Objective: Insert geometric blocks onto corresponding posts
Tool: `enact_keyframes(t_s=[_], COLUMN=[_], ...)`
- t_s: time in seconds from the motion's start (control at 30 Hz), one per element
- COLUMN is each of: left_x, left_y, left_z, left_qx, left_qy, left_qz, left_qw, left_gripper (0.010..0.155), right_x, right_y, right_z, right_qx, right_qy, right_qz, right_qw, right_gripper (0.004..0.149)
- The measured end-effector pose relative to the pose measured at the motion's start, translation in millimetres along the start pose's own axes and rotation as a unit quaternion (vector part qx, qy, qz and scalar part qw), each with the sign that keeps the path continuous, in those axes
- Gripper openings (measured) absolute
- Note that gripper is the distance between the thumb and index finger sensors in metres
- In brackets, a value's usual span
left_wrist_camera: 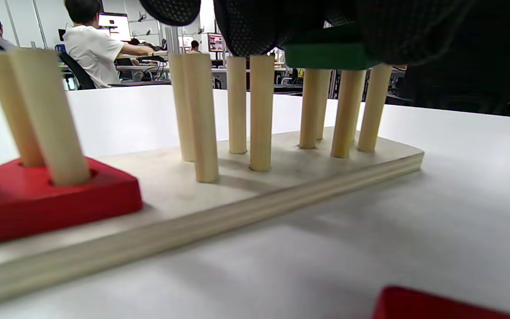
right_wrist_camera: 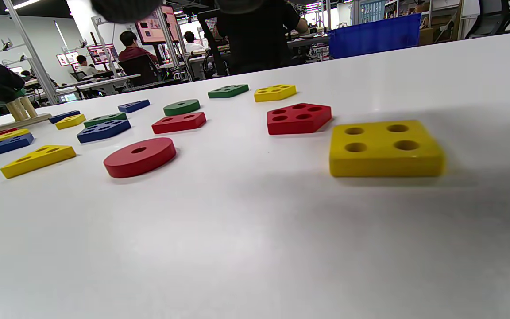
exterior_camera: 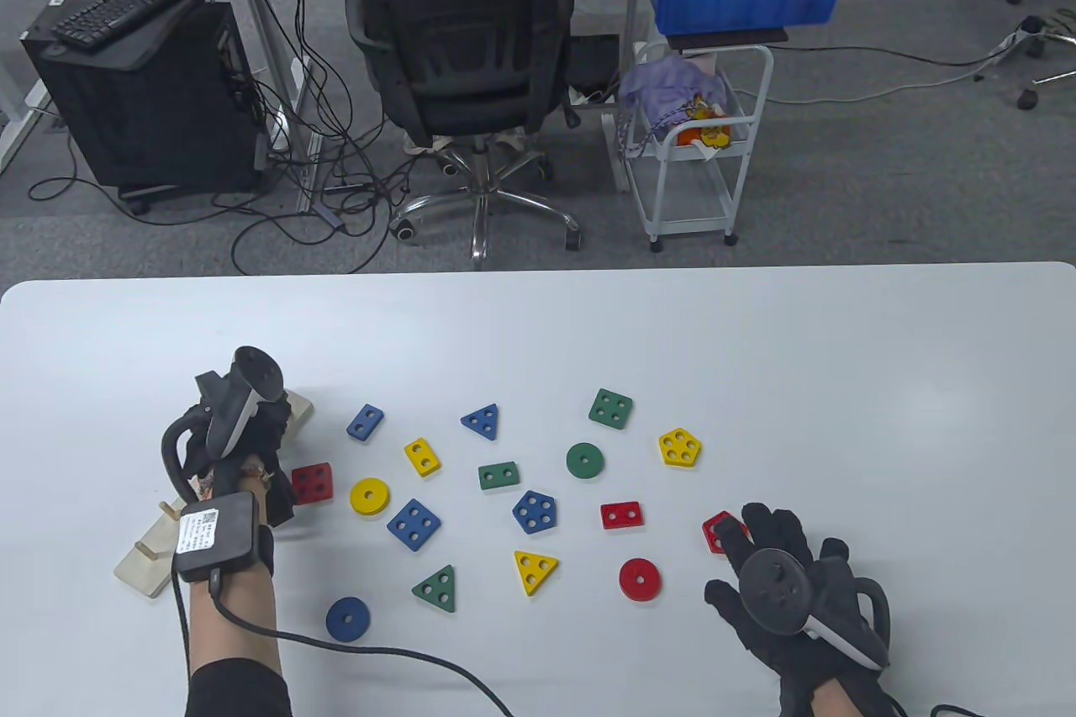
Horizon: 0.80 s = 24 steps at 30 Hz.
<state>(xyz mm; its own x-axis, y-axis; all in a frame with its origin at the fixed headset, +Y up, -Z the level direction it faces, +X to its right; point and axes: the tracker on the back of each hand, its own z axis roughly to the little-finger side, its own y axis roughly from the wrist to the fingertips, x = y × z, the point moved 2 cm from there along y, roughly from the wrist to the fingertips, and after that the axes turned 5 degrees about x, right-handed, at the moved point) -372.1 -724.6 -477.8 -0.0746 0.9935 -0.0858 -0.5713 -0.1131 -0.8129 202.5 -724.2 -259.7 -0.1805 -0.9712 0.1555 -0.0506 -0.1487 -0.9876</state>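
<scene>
A wooden peg board (exterior_camera: pixel 147 561) lies at the table's left, mostly under my left hand (exterior_camera: pixel 267 435). In the left wrist view my fingers (left_wrist_camera: pixel 255 22) grip a green block (left_wrist_camera: pixel 326 55) that sits at the tops of the far group of posts on the board (left_wrist_camera: pixel 281 195). A red triangle block (left_wrist_camera: pixel 38 199) rests low on the near posts. My right hand (exterior_camera: pixel 756 540) lies spread and holds nothing, its fingertips over a red pentagon block (exterior_camera: pixel 717 534). The right wrist view shows that pentagon (right_wrist_camera: pixel 298 118) beside a yellow four-hole square (right_wrist_camera: pixel 385 148).
Several loose blocks are scattered between the hands, among them a red square (exterior_camera: pixel 312 484) next to the board, a red disc (exterior_camera: pixel 640 579) and a blue disc (exterior_camera: pixel 348 619). A black cable (exterior_camera: pixel 378 654) trails from my left wrist. An office chair (exterior_camera: pixel 471 36) stands beyond the table.
</scene>
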Motion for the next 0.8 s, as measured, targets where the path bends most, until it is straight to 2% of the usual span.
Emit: enact_keyframes(t_s=[0.33,0.53,0.67,0.8], left_x=[4,18,15,-1], left_y=[-2,-26,-51,-66], left_z=[4,2,-5,-8], left_qx=[-0.01,-0.074,-0.116,-0.105], left_qy=[-0.014,-0.004,0.062,0.106], left_qz=[0.006,-0.022,0.004,0.053], left_qw=[1.0,0.997,0.991,0.987], left_gripper=[0.07,0.067,0.062,0.059], right_x=[0,-1,-1,0], right_y=[0,0,0,-1], right_z=[0,0,0,-1], right_qx=[0.001,0.0,-0.001,-0.002], right_qy=[0.0,0.004,0.003,0.001], right_qz=[-0.009,-0.005,-0.005,-0.004], right_qw=[1.0,1.0,1.0,1.0], right_gripper=[0.068,0.068,0.068,0.068])
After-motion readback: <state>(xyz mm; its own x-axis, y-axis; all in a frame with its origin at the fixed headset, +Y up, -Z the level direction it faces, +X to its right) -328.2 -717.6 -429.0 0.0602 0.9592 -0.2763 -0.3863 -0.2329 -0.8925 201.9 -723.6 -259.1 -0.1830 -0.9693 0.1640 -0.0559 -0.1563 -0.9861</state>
